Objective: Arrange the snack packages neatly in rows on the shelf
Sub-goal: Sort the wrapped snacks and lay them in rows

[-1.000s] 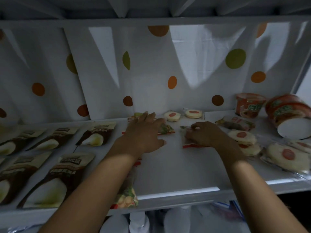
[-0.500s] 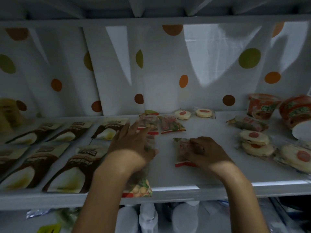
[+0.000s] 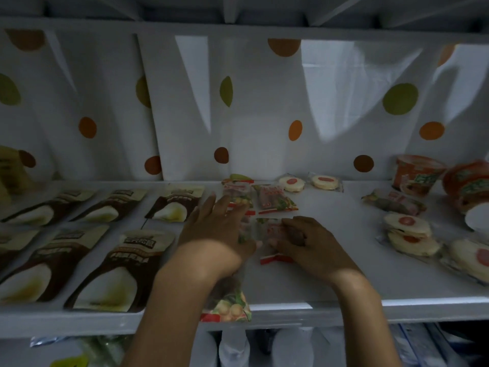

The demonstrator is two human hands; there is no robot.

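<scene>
On the white shelf [image 3: 330,284], my left hand [image 3: 219,231] lies flat, fingers spread, on a clear snack packet [image 3: 244,229] in the middle. My right hand [image 3: 304,242] presses down on a neighbouring packet with a red strip [image 3: 275,258], fingers curled over it. Two more such packets [image 3: 275,201] lie side by side just behind my hands. Another one [image 3: 227,305] hangs over the shelf's front edge under my left wrist. Brown-and-cream pouches [image 3: 113,274] lie in two rows on the left.
Round white cakes with red centres [image 3: 407,229] are piled loosely at the right, two more [image 3: 307,182] by the dotted back wall. Orange cup containers [image 3: 418,173] stand and lie at the far right. Bottles [image 3: 232,348] show on the shelf below.
Both hands drew back from the rear towards the middle of the shelf, and they now sit closer together on two packets. The right hand's packet slid towards the front and left.
</scene>
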